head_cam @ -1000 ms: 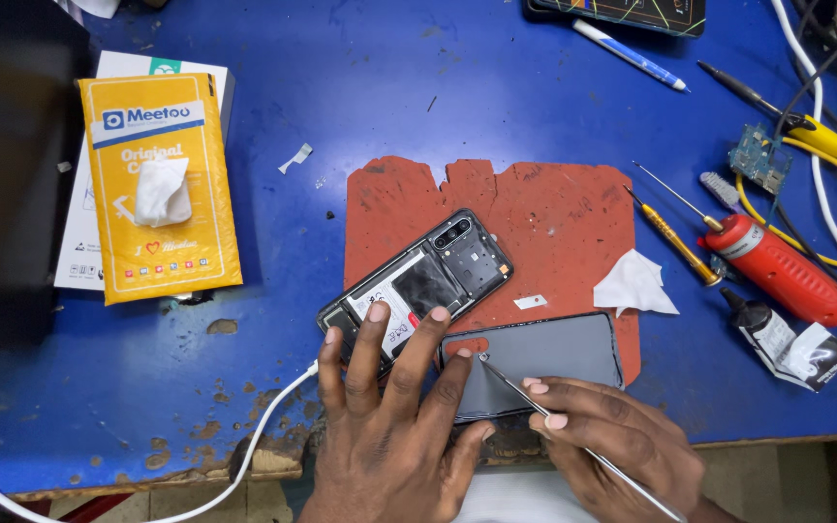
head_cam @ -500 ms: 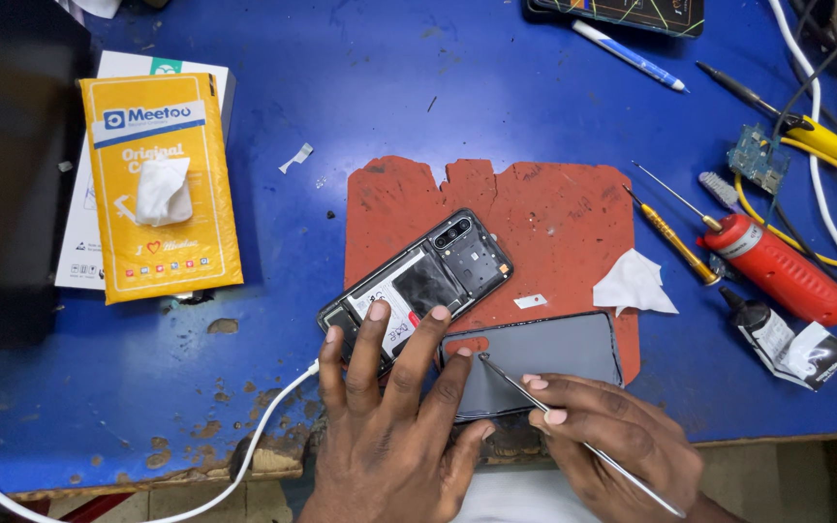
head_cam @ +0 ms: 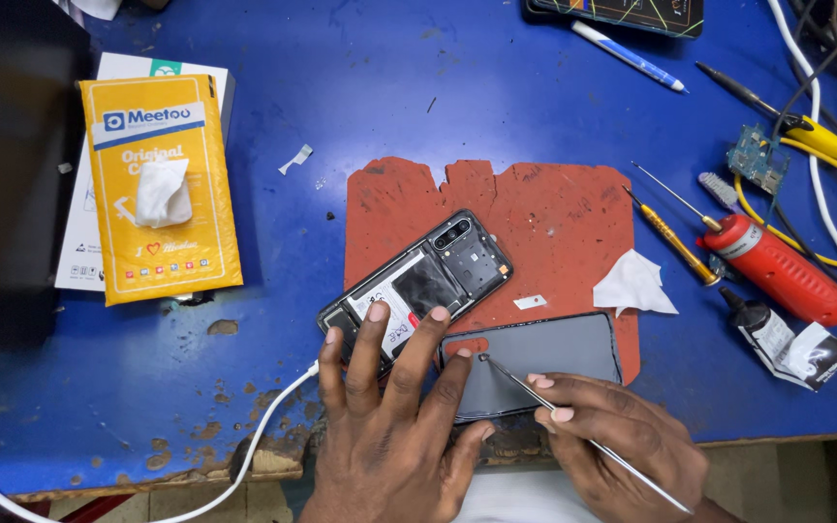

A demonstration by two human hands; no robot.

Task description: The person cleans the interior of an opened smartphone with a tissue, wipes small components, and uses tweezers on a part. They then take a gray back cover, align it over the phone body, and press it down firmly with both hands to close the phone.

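Observation:
An opened black phone (head_cam: 428,281) lies tilted on a red-brown mat (head_cam: 535,223), its insides showing. Below it lies a dark grey back cover (head_cam: 544,358), inner side up. My left hand (head_cam: 389,416) rests flat, fingers spread, with fingertips on the phone's lower end and on the cover's left edge. My right hand (head_cam: 622,446) holds a thin metal pick (head_cam: 535,392) like a pen; its tip touches the cover near the upper left corner.
A yellow packet (head_cam: 162,184) with a white wad lies on a white box at left. A red bottle (head_cam: 777,266), screwdrivers (head_cam: 670,237), a black glue tube (head_cam: 762,324), a small circuit board (head_cam: 758,160), yellow and white cables and a pen (head_cam: 627,56) crowd the right. White tissue (head_cam: 632,284) sits on the mat.

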